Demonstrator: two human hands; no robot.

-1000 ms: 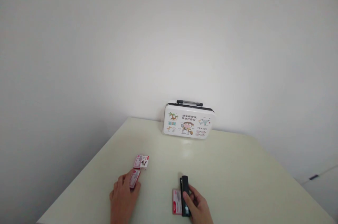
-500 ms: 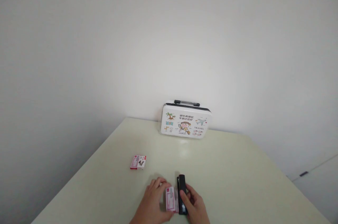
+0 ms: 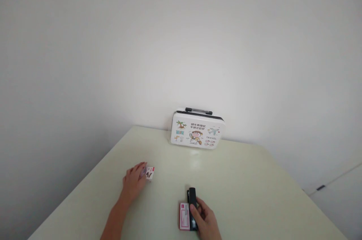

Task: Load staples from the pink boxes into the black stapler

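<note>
My left hand (image 3: 134,182) is closed around the left part of a small pink-and-white staple box (image 3: 150,174) on the table. The box's right end, printed with a dark picture, sticks out past my fingers. Nearer to me, my right hand (image 3: 208,218) grips a black stapler (image 3: 192,202) from its right side, thumb laid across the top. A second pink-and-white staple box (image 3: 184,216) lies flat against the stapler's left side, and no hand is on it.
A white case (image 3: 197,132) with cartoon prints and a black handle stands at the back of the pale table (image 3: 234,183). Behind it rises a plain wall (image 3: 181,43). At the right, a thin line with a small dark piece (image 3: 321,187) shows beyond the table's edge.
My left hand has left the staple box beside the stapler and moved left and away from me onto the other staple box. My right hand keeps its hold on the stapler.
</note>
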